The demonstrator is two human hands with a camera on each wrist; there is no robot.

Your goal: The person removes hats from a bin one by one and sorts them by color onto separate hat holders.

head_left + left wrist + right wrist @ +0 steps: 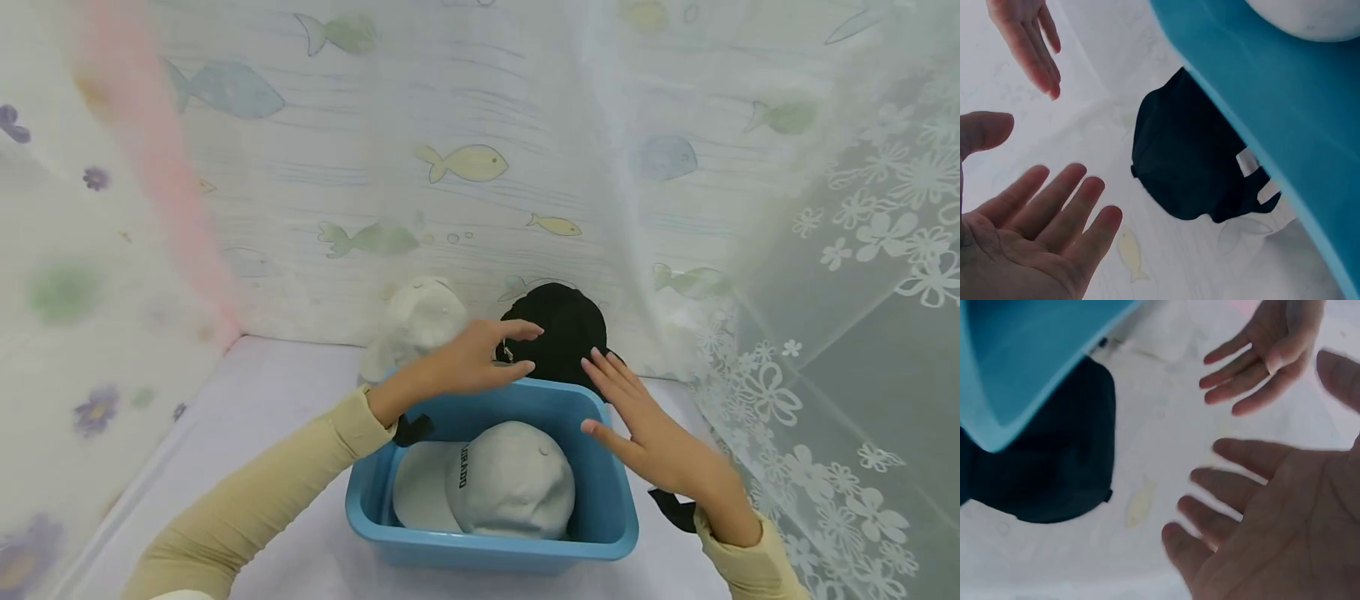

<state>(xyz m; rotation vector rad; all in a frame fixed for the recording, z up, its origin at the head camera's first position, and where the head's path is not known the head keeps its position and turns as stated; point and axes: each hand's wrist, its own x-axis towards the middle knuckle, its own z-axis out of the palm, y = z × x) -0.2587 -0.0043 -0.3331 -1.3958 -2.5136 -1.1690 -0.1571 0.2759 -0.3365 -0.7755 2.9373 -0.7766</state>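
Note:
A black cap [558, 329] stands behind the blue tub [491, 546]; both wrist views show it partly covered by the tub's edge. Inside the tub lies a light grey cap [517, 479] with dark lettering, its brim toward the left. My left hand [480, 358] hovers over the tub's back rim, fingers spread and holding nothing, overlapping the black cap's left side in the head view. Over the right back corner is my right hand [645, 429], its fingers straight and its thumb apart, also holding nothing. The left wrist view shows the left palm [1041, 237] bare.
A white cap [423, 312] sits behind the tub to the left of the black one. White fabric with fish prints [465, 162] hangs at the back. A sheer curtain with white flowers [772, 392] hangs at the right. The table [292, 375] has a pale cover.

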